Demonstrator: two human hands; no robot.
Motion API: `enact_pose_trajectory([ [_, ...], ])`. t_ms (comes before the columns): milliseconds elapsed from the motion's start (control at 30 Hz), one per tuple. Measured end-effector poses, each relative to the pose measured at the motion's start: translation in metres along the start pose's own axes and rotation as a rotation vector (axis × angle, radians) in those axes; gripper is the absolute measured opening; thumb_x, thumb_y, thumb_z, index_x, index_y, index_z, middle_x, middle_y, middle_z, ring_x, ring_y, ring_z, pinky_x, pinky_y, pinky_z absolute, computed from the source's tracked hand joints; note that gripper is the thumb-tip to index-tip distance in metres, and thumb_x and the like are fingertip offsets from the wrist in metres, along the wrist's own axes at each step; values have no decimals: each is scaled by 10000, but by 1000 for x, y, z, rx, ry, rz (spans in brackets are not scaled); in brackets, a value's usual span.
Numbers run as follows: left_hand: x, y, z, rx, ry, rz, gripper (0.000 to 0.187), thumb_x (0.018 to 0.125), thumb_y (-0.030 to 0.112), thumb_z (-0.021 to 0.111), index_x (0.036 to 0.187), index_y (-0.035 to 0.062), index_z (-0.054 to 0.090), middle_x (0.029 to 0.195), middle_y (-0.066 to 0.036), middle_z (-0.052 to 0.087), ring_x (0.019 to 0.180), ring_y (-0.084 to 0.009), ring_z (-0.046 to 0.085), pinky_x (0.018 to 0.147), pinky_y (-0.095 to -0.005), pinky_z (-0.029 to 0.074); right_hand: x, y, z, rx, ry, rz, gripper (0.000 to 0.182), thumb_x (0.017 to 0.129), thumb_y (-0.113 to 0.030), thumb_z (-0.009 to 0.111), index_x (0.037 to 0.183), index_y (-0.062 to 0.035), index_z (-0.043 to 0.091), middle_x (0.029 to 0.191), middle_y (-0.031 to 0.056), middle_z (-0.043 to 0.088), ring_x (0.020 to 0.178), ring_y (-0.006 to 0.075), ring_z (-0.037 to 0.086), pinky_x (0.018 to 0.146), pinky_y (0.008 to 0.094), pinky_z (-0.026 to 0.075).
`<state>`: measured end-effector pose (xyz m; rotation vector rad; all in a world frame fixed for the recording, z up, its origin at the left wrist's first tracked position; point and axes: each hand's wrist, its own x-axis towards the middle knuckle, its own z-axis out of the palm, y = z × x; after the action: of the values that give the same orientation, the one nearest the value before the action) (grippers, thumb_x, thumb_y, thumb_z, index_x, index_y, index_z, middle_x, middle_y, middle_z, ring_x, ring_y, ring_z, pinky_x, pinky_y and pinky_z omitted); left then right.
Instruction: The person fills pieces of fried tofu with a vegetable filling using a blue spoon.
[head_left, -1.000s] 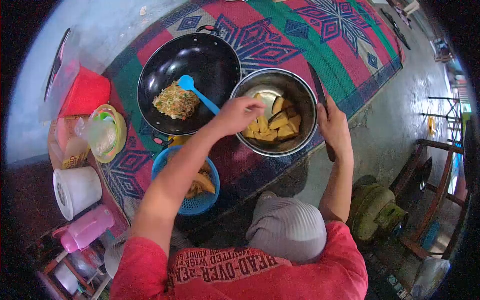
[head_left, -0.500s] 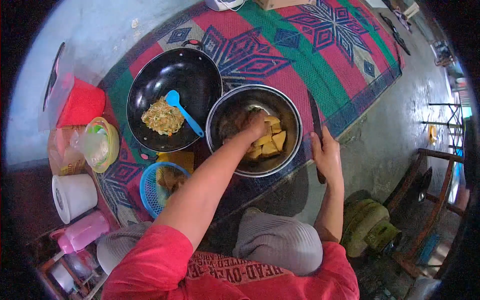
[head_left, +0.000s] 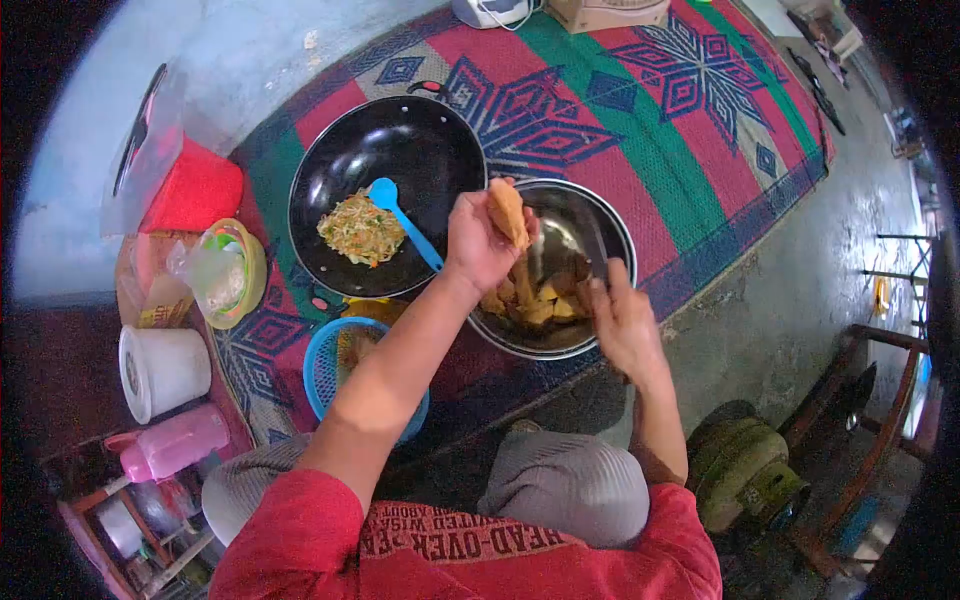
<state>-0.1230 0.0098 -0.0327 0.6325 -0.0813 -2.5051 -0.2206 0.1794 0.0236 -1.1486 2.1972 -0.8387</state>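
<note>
So the left hand (head_left: 480, 240) has a flat, tan, wedge-shaped piece of tofu (head_left: 507, 211) pinched between thumb and fingers, lifted up just above the near-left rim of the steel bowl (head_left: 612, 225). The piece looks matte and a bit leathery, like fried skin. The bowl itself is round, shiny metal, with a pile of more yellow-brown chunks (head_left: 540, 300) sitting in the bottom.

The right hand (head_left: 622, 322) is closed around the handle of a knife (head_left: 592, 240), whose dark, narrow blade points into the bowl over the chunks.

Right beside the bowl on the left is a black wok (head_left: 440, 130), smooth and glossy, with a little heap of stringy noodles and veg (head_left: 361, 227) and a light-blue plastic spatula (head_left: 400, 212) lying in it. Below that there's a blue plastic basket (head_left: 320, 365) with a mesh-like wall, partly hidden under the forearm.

Everything sits on a woven mat (head_left: 640, 130) with red, green and blue diamond patterns. Off to the left: a red plastic box (head_left: 195, 190), a yellow-green bowl with a crinkly clear bag (head_left: 222, 270), a white tub (head_left: 160, 370) on its side and a pink bottle (head_left: 172, 445). Bare grey concrete floor (head_left: 800, 260) runs on the right.
</note>
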Motion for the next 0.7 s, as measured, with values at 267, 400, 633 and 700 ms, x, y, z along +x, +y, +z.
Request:
enact_pose_trajectory([
  [267,-37,32,-9,157,76,129,403,793,518,439,926,138,450,755,-7,508,681,-160,507,607,-306,434,-1,-58,44,-226,-82,-186,191,823,-170,442,948,-48,366,615,233,535,619,405,537,549,497,400],
  [400,-55,45,-12,227,66,184,393,802,514,429,923,141,452,743,4,494,673,-148,502,598,-292,432,-3,-75,55,-288,-124,-174,182,833,-180,418,934,-40,358,628,249,535,634,412,534,563,495,402],
  [633,-79,61,-17,332,77,273,385,813,491,433,919,122,452,736,7,485,668,-133,496,583,-271,431,-4,-102,72,-400,-204,-136,161,841,-188,405,899,-53,340,634,249,542,626,434,528,552,519,391],
  [700,-86,63,-17,370,102,272,376,820,482,429,913,118,452,735,8,482,670,-130,494,581,-261,429,-4,-102,80,-365,-178,-204,159,844,-196,400,907,-63,340,632,251,540,627,433,529,549,523,389],
])
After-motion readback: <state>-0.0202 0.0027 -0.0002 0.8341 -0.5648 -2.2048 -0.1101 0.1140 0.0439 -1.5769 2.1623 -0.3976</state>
